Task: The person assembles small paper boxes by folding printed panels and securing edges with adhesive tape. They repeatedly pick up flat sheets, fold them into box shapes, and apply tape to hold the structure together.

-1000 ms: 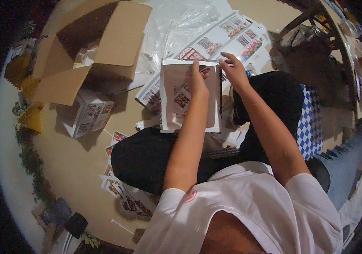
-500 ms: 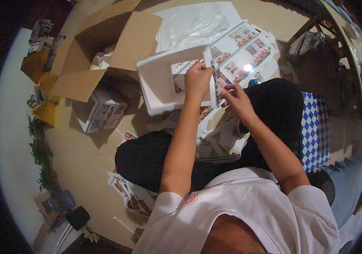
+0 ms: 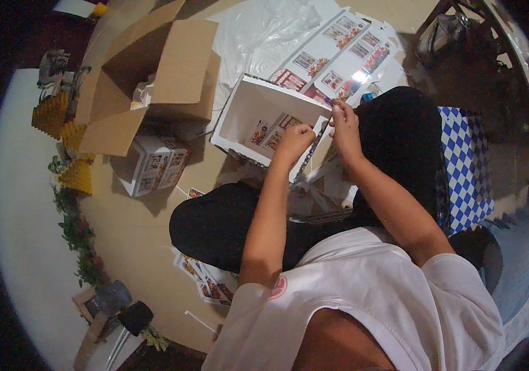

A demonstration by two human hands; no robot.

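A white cardboard box (image 3: pixel 240 117), its opening turned up toward me, stands tilted in front of my knees. Printed pictures show on a panel inside it. My left hand (image 3: pixel 295 145) is closed over the box's right side, with the fingertips hidden. Beside it, my right hand (image 3: pixel 346 130) has its fingers bent together at the box's far right corner, pinching the edge there. Flat printed white cardboard sheets (image 3: pixel 345 52) lie just beyond the box.
A large open brown carton (image 3: pixel 181 62) stands at the far left, with a smaller printed white box (image 3: pixel 153 167) near it. Clear plastic sheeting (image 3: pixel 264 31) lies behind. A blue-and-white checked box (image 3: pixel 464 167) is at the right. Loose printed cards (image 3: pixel 206 278) lie left of my leg.
The white box has tipped so its opening faces up more and its inner panel shows. My right hand has moved up to its far corner. The whole view has shifted slightly.
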